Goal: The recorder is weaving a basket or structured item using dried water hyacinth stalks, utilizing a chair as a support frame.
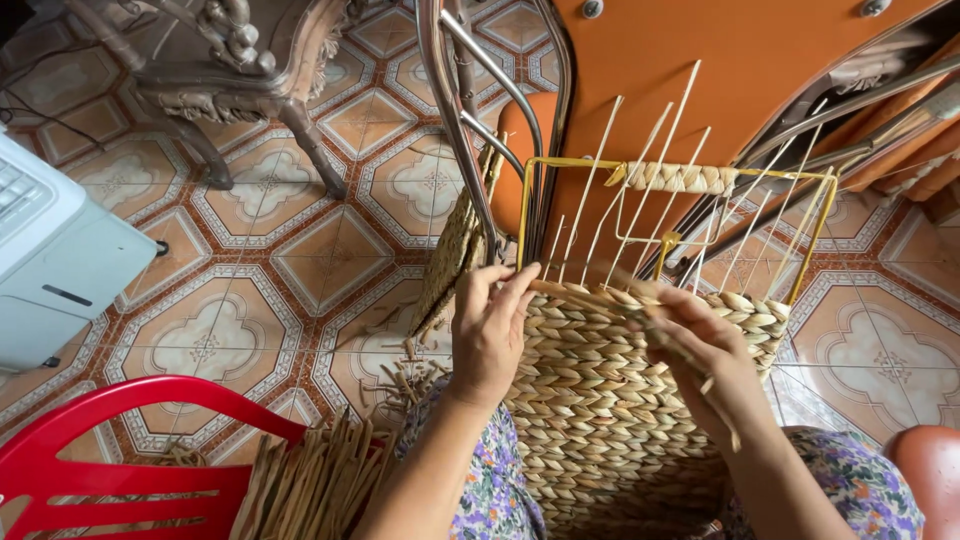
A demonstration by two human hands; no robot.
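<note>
Half-woven basket [600,400] rests in my lap, tilted away from me, open top toward the tiled floor. Walls of plaited straw-coloured rope, tight herringbone rows, built up roughly to mid-height. Above the weave a yellow wire frame [680,165] stands bare, rectangular, its far top bar partly wrapped in the same braid. Thin pale upright stakes [590,190] rise from the woven edge, fanning past the frame. My left hand [490,335] grips the woven rim at its near corner; my right hand [705,345] pinches a loose strand [600,292] lying along the top row
</note>
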